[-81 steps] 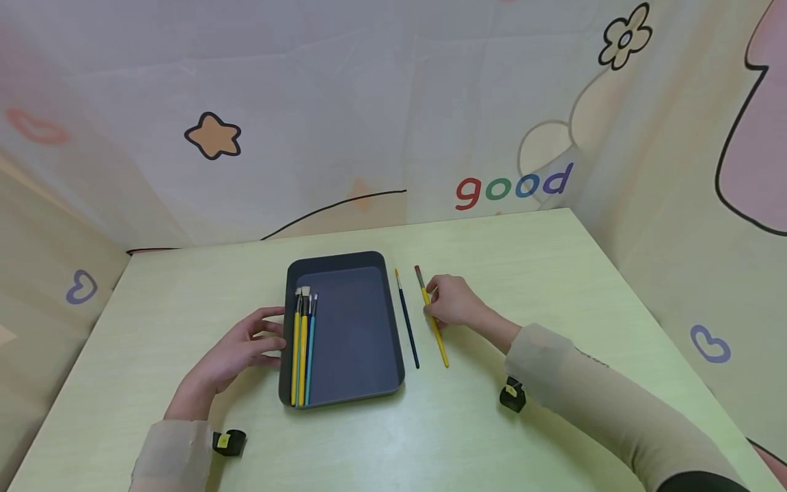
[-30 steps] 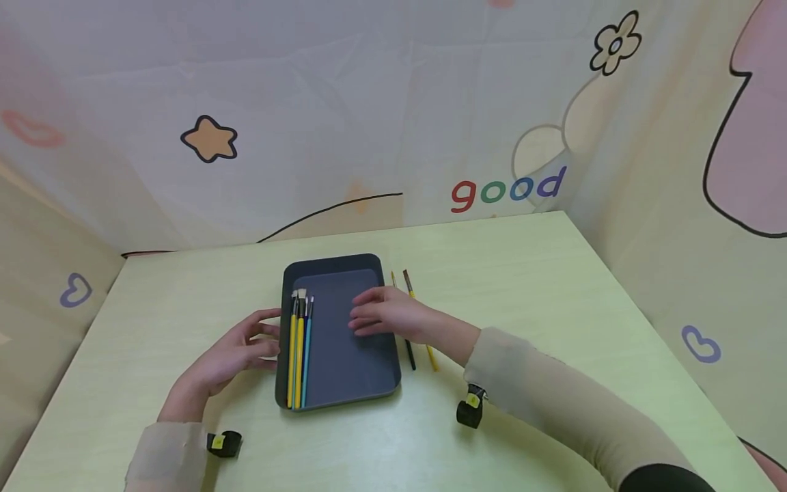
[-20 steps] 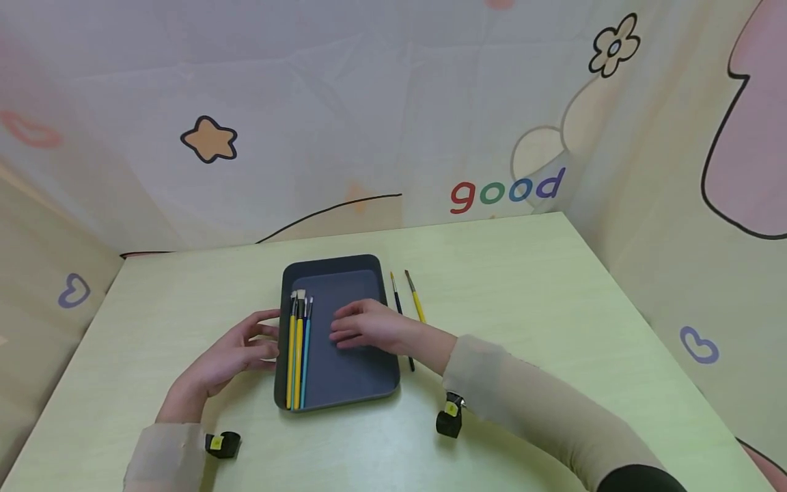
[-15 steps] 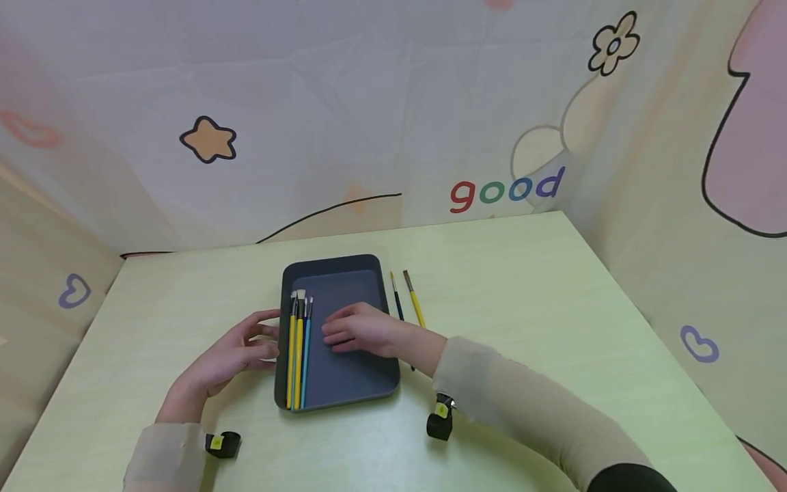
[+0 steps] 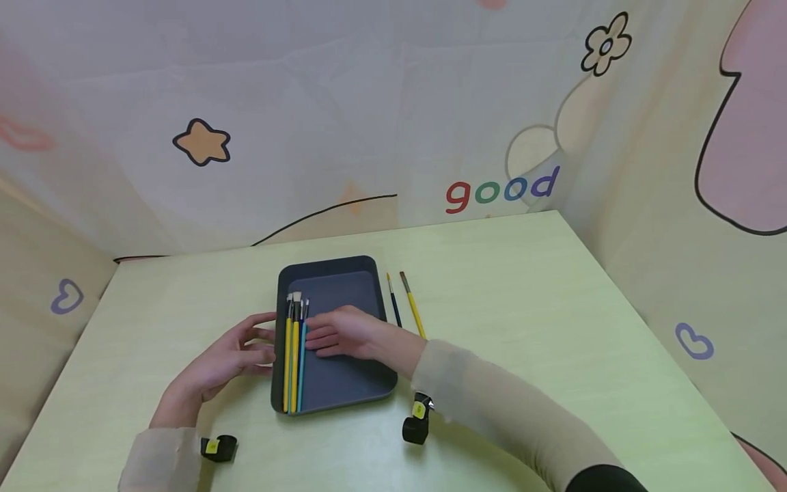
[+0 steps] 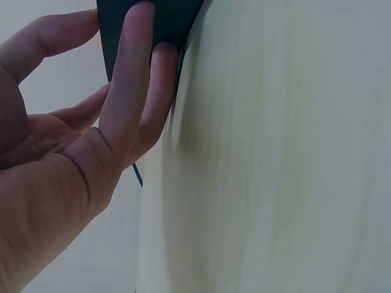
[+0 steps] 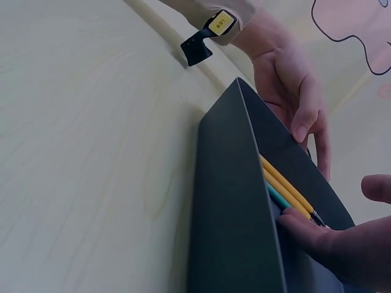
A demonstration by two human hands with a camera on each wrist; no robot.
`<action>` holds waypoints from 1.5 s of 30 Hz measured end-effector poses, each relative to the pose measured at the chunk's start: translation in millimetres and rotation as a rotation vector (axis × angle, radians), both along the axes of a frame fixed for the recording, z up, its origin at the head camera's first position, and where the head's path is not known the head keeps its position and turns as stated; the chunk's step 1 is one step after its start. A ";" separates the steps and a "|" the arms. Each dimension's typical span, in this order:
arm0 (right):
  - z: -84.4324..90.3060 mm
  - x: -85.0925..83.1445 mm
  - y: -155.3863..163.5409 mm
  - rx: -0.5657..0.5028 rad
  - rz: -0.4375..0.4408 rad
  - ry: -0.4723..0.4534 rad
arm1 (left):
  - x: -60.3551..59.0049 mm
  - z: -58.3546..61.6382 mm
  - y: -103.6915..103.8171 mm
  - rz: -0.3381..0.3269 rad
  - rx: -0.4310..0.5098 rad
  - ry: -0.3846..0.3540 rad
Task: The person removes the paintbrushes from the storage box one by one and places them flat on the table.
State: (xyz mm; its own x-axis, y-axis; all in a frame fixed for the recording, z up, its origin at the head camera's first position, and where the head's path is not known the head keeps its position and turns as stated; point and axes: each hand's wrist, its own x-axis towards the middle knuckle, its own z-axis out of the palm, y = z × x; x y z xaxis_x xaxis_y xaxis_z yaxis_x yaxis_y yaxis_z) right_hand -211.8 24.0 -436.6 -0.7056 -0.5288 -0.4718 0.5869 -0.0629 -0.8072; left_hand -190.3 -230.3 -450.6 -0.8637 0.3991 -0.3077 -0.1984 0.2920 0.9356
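Note:
A dark grey rectangular tray [image 5: 359, 386] stands on the table, several paintbrushes [image 5: 287, 348] with yellow and turquoise handles lying side by side along its inner left side. My left hand [image 5: 227, 359] touches the tray's outer left wall with spread fingertips, and the left wrist view shows its fingers [image 6: 125, 85] against the dark side. Inside the tray, my right hand [image 5: 347, 333] reaches from the right with extended fingers; its fingertips are right at the turquoise brush [image 5: 301, 379]. In the right wrist view a fingertip [image 7: 292, 220] meets the row of handles, the thumb held apart.
To the tray's right lie a dark blue paintbrush [image 5: 395, 307] and a yellow-handled paintbrush [image 5: 413, 307], their lower ends hidden behind the right forearm. The pale table [image 5: 522, 273] is bordered by a printed curtain [image 5: 320, 137] at the back and sides.
The right hand has let go of the yellow-handled brush outside the tray and moved left, over the tray and up to the brushes within. The left hand stays at the tray's side.

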 end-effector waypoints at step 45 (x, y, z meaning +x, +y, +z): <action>-16.3 4.7 -52.3 0.255 -0.137 0.266 | 1.0 -0.2 -2.4 -0.003 0.044 -0.020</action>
State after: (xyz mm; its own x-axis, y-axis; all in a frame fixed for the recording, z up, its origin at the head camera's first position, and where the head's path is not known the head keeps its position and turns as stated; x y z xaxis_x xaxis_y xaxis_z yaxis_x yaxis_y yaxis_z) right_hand -207.1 -28.2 -452.9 -0.8770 -0.3105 -0.3668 0.3551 0.0956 -0.9299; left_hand -189.2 -232.6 -450.9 -0.8566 0.4149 -0.3067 -0.2162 0.2510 0.9435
